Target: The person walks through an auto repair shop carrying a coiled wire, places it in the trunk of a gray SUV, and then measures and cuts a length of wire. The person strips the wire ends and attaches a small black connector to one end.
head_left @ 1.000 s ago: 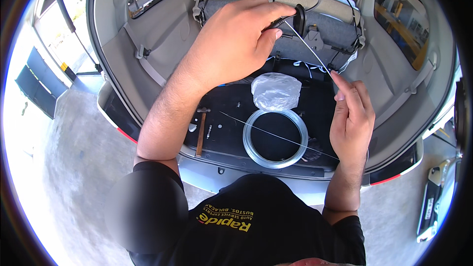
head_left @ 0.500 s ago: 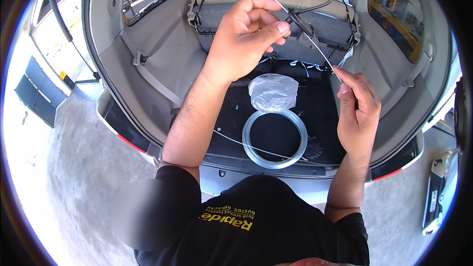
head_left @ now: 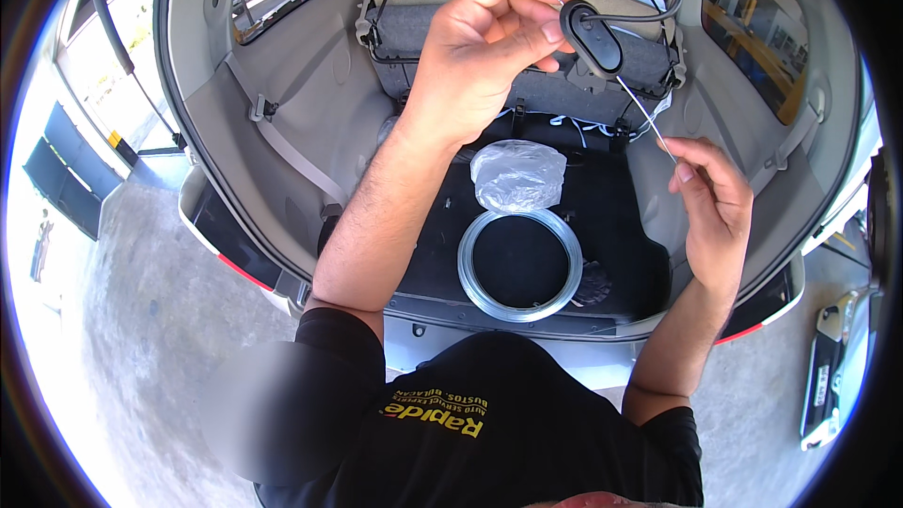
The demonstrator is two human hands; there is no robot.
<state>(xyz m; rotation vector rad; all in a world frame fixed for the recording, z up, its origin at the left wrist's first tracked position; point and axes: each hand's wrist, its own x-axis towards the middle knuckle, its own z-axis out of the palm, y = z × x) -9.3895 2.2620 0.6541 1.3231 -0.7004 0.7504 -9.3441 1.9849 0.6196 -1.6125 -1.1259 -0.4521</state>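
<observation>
My left hand [head_left: 480, 47] is raised over the open car boot, pinching a thin stiff wire [head_left: 644, 115] next to a black oval rubber grommet [head_left: 593, 36] on a dark cable. The wire passes through the grommet and runs down to the right. My right hand [head_left: 710, 212] pinches the wire's lower end between thumb and forefinger. Below my hands, a coil of silvery wire [head_left: 519, 263] lies on the black boot floor [head_left: 442, 254], with a crumpled clear plastic bag [head_left: 517, 174] just behind it.
The boot's grey side panels and a seat belt [head_left: 292, 155] stand to the left, the folded rear seatbacks [head_left: 423, 19] behind. White wiring [head_left: 574, 120] runs along the seat base. The boot sill [head_left: 508, 315] is near my torso. Concrete floor lies either side; another car [head_left: 832, 367] sits right.
My left hand has risen and shifted right, and the black grommet now shows beside its fingers on the wire. My right hand has stayed on the wire's lower end, slightly lower.
</observation>
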